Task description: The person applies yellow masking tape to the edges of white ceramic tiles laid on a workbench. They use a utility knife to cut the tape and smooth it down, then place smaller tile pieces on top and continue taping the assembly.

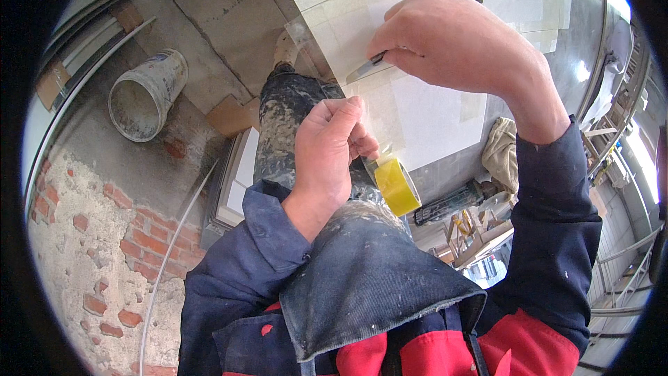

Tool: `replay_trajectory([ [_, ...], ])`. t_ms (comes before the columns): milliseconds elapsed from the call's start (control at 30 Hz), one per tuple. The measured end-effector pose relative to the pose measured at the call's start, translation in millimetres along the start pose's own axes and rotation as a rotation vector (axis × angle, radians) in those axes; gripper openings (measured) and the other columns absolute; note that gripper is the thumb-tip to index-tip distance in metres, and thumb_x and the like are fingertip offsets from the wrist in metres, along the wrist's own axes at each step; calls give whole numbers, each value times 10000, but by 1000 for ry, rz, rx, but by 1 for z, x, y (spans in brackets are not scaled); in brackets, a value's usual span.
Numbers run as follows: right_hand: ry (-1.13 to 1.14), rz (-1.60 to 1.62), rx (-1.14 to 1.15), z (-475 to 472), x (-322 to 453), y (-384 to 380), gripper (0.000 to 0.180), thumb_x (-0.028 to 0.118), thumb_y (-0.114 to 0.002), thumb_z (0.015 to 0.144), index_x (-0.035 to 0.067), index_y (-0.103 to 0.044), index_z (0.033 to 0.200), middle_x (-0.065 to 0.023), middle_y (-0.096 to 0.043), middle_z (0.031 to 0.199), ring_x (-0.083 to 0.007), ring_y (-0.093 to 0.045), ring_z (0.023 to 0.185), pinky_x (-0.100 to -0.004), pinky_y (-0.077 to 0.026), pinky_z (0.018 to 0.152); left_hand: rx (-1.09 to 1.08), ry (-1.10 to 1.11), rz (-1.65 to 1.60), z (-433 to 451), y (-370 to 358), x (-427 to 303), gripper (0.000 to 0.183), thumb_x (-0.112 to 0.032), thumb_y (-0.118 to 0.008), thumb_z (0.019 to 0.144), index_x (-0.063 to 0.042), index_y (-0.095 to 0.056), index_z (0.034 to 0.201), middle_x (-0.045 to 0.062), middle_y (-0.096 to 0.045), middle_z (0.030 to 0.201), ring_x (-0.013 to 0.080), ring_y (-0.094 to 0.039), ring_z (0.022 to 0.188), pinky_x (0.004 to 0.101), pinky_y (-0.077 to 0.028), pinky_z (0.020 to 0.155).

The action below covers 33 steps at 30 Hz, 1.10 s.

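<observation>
A roll of clear adhesive tape on a yellow core (396,187) hangs just below my left hand (334,141), whose thumb and forefinger pinch the free end of the tape. My right hand (454,44) holds a utility knife (368,66) by its handle, with the blade end pointing down and left, over the work surface. Under my right hand lie pale sheets (438,120) with translucent tape strips along their edges, on a flat surface. The grip of the right fingers is partly hidden by the back of the hand.
A plaster-stained bucket (136,107) lies on its side on the floor at left. White panels (240,183) lean near a worn brick wall (151,243). A beige cloth (500,149) and a wooden box with tools (482,245) are at right.
</observation>
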State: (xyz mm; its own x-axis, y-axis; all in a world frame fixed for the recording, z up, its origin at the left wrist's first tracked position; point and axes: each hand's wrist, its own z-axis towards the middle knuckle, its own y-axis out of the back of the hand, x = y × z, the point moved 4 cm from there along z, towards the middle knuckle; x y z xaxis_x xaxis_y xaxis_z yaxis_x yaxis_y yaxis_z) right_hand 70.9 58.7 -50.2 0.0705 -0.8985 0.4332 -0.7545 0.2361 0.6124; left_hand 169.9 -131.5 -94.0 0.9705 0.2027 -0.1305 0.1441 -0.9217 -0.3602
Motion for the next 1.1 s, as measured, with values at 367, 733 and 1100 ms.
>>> replay_trajectory([
  [367,53,1,-62,-3,1,-3,166,95,-690,998,86,-838,1073,-124,-798,989,-277,-772,911,-364,-609,851,-6,-5,11,0,0,0,205,-264,-677,1048,-125,-599,918,-7,-596,728,172,-649,642,345,-561,627],
  [733,-15,-99,41,3,6,-2,191,66,-662,992,80,-835,1072,-125,-792,983,-288,-766,928,-382,-607,858,-16,0,18,-1,-1,-1,204,-266,-681,1044,-129,-598,918,-11,-590,731,167,-650,642,339,-559,616],
  [1100,2,-82,-4,-4,4,-1,195,54,-676,971,89,-832,1082,-138,-783,981,-317,-756,925,-387,-608,870,-20,-6,21,0,1,-1,193,-248,-684,1041,-127,-600,916,-10,-591,736,169,-652,639,337,-560,615],
])
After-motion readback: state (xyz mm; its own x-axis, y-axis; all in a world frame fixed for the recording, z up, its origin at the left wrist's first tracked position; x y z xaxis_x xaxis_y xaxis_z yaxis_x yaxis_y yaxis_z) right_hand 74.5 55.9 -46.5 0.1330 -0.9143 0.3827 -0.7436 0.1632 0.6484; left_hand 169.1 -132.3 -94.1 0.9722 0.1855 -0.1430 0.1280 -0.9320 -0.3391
